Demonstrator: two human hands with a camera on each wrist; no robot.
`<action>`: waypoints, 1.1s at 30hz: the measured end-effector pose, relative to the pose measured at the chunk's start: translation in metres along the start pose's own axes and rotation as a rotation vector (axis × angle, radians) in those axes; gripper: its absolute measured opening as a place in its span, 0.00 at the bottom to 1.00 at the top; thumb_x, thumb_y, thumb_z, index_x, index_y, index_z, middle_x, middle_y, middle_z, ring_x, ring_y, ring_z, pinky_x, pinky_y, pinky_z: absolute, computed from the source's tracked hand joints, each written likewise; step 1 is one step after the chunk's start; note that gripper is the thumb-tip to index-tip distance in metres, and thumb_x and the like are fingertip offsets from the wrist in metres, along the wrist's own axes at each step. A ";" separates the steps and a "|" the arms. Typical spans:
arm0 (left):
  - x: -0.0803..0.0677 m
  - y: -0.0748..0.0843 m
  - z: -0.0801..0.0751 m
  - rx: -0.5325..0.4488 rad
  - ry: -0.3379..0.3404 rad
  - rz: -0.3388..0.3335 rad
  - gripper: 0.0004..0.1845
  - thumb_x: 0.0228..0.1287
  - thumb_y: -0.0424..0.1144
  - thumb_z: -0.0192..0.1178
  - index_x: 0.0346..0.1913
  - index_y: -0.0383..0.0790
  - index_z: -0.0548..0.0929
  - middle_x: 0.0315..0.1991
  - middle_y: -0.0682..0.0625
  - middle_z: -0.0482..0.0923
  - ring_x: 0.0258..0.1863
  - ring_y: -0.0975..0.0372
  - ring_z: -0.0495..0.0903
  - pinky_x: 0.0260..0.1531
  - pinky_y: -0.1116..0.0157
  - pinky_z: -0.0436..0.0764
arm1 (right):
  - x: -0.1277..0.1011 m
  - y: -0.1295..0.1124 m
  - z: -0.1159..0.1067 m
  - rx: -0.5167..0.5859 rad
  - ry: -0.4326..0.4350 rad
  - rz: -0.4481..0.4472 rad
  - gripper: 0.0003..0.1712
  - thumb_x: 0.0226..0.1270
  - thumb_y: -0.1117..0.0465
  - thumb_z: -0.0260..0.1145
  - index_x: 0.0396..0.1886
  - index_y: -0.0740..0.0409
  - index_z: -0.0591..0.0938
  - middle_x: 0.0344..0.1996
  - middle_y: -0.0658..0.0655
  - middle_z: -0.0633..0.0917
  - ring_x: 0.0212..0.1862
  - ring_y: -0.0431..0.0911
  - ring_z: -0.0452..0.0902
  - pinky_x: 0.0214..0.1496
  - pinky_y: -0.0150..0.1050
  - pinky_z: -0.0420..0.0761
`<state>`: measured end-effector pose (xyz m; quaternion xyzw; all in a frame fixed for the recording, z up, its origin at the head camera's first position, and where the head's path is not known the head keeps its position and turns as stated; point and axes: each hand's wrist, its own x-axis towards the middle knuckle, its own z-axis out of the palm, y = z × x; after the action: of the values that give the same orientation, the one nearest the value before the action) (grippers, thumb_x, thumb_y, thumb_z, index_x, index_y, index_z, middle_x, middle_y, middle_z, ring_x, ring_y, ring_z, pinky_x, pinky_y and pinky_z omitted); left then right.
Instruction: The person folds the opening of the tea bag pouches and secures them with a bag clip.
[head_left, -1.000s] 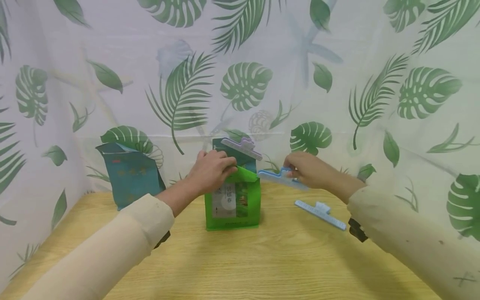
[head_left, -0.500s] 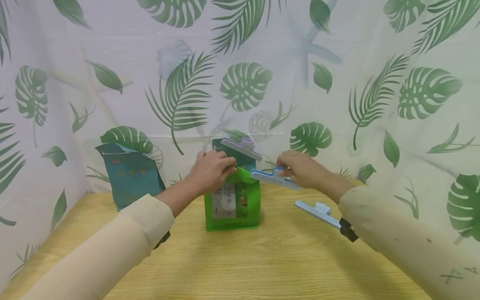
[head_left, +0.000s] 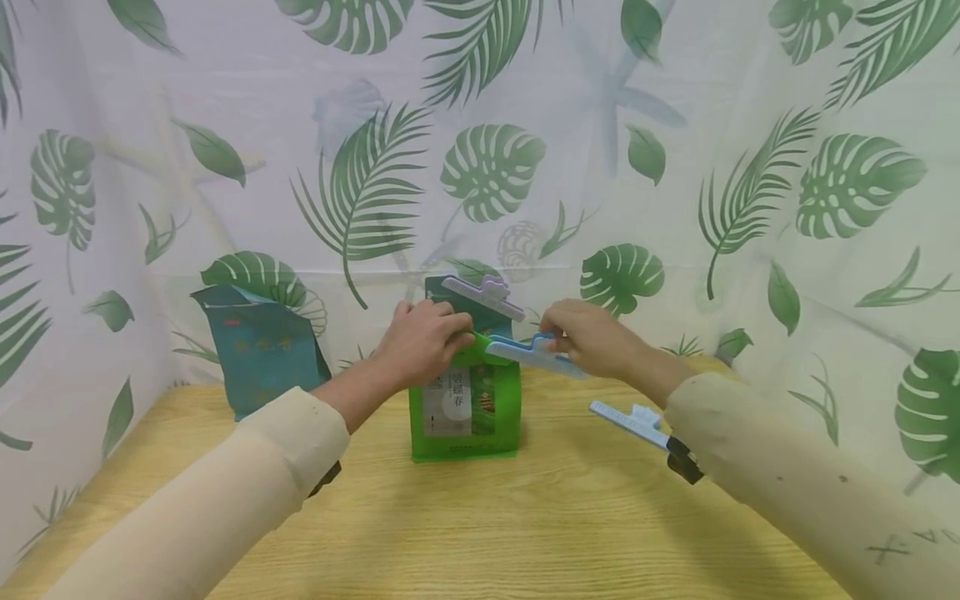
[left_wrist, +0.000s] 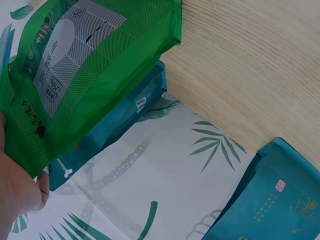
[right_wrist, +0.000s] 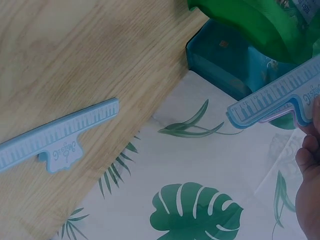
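Observation:
A bright green tea bag point(head_left: 498, 400) stands upright on the table, its top folded over. My left hand point(head_left: 423, 342) pinches that top at its left side; the left wrist view shows the thumb and finger at the bag's edge. In my right hand point(head_left: 592, 337) is a blue bag clip point(head_left: 525, 356), gripped by its handle. The clip's left end overlaps the right part of the bag's top in the head view; whether its jaws are around the fold I cannot tell. Behind stands a teal bag point(right_wrist: 225, 55) with a purple clip point(head_left: 483, 297) across its top.
A second light blue clip point(head_left: 630, 423) lies on the wooden table point(head_left: 480, 533) at the right, partly behind my right wrist. Another teal bag point(head_left: 270, 358), its top unclipped, stands at the left. A leaf-patterned cloth point(head_left: 480, 233) hangs behind the table.
My right hand has moved left with the blue clip, bringing it across the green bag's right upper corner. The left hand and the bag have stayed put.

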<state>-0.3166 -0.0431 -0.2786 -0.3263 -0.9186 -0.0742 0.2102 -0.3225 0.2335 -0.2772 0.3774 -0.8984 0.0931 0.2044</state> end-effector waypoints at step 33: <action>-0.003 -0.005 -0.006 0.015 -0.020 0.027 0.16 0.81 0.47 0.44 0.53 0.41 0.77 0.43 0.50 0.80 0.43 0.56 0.77 0.46 0.56 0.72 | 0.040 -0.040 0.009 0.059 0.094 -0.081 0.12 0.68 0.62 0.68 0.44 0.65 0.79 0.37 0.60 0.82 0.44 0.52 0.77 0.50 0.46 0.78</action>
<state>-0.3157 -0.0506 -0.2749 -0.3380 -0.9167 -0.0611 0.2043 -0.3222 0.1770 -0.2672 0.4145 -0.8687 0.1288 0.2387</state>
